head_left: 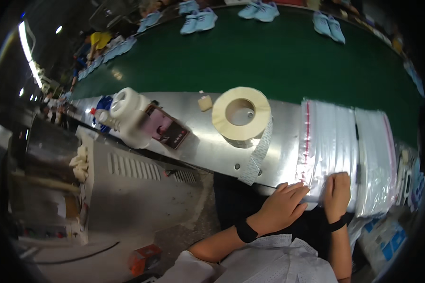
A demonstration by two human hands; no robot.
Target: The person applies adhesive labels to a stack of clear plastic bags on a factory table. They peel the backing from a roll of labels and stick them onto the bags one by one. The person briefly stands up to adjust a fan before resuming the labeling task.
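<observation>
Two stacks of clear plastic bags lie side by side on the metal ledge at the right. The left stack [333, 141] has a red strip along its left side; the other stack [374, 155] has a reddish strip along its right edge. My left hand [284, 207] reaches over the near left corner of the left stack, its fingers stretched out at the red strip. My right hand [337, 193] rests at the same stack's near edge with the fingers curled in. Whatever it grips, if anything, is hidden. Both wrists wear black bands.
A cream roll of labels [218, 116] stands left of the bags, its printed strip [259, 155] trailing to the ledge's near edge. A phone [164, 126] leans by a white plastic jug [132, 118]. Light-blue shoes [198, 21] line the far side of the green belt [264, 56].
</observation>
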